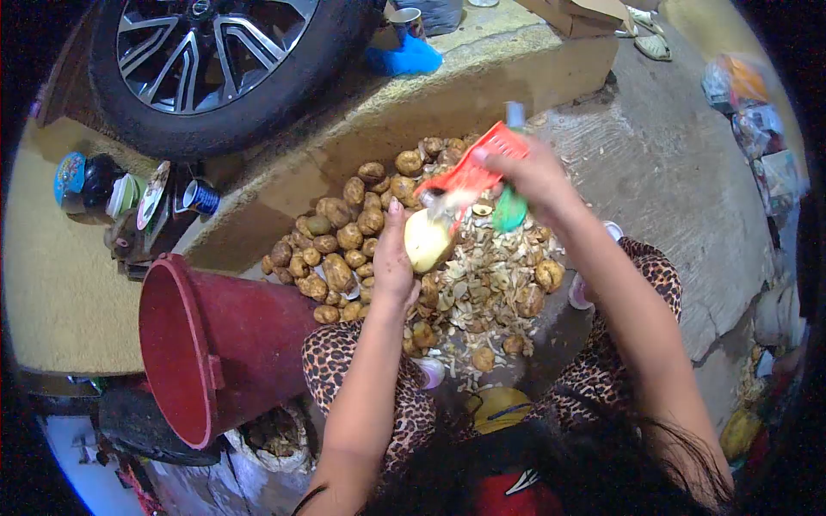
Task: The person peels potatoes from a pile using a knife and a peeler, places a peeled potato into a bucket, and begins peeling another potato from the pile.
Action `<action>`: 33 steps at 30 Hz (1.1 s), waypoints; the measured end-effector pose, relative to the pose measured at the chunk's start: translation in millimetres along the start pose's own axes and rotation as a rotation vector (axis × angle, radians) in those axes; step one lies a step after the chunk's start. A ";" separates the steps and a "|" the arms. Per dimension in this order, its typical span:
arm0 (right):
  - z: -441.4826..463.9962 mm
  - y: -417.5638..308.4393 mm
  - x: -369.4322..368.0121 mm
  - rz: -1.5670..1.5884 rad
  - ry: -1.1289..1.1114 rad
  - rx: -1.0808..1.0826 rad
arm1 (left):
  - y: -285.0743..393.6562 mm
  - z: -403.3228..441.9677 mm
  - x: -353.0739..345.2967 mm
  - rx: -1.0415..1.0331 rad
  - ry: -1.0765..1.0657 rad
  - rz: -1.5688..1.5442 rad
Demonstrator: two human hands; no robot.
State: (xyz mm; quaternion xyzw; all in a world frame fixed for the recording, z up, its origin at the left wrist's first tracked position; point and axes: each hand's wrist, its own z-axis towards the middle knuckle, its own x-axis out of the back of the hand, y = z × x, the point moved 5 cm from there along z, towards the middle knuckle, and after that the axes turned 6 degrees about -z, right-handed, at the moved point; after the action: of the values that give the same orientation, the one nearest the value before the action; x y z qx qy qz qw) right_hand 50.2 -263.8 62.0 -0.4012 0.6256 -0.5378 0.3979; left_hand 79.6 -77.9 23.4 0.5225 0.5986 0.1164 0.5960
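My left hand (pixel 394 262) is closed around a potato (pixel 424 242) whose pale, peeled flesh faces up. Gripped in my right hand (pixel 535 179) is an orange-red slotted plastic peeler (pixel 492 155), blurred by motion, its working end touching or just above the potato. A green object (pixel 509 211) shows just below my right hand; its kind is unclear. Under both hands lies a heap of peelings (pixel 477 284) on the floor. Unpeeled brown potatoes (pixel 348 236) are piled to the left, against the low step.
A large dark-red bucket (pixel 185 344) lies tilted at the left, mouth toward the left. A car wheel (pixel 335 77) rests on the yellowish concrete step (pixel 533 69). A blue mug (pixel 202 198) stands near the step's edge. Plastic bags (pixel 757 129) line the right side.
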 end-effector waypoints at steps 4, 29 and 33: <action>2.7 16.7 7.5 -0.053 0.065 -0.051 | -0.7 0.0 8.2 0.013 -0.054 0.052; 7.4 -8.3 16.3 -0.372 0.033 0.107 | -19.0 8.3 32.2 0.296 0.176 -0.379; -10.4 0.1 -19.9 -0.130 -0.172 -0.017 | -21.9 5.9 19.4 0.260 0.197 -0.407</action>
State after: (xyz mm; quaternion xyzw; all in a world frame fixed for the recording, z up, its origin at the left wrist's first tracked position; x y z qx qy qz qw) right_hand 47.7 -241.7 64.4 -0.4890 0.5662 -0.5210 0.4109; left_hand 78.8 -75.3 -6.2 0.4495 0.7565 -0.0334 0.4739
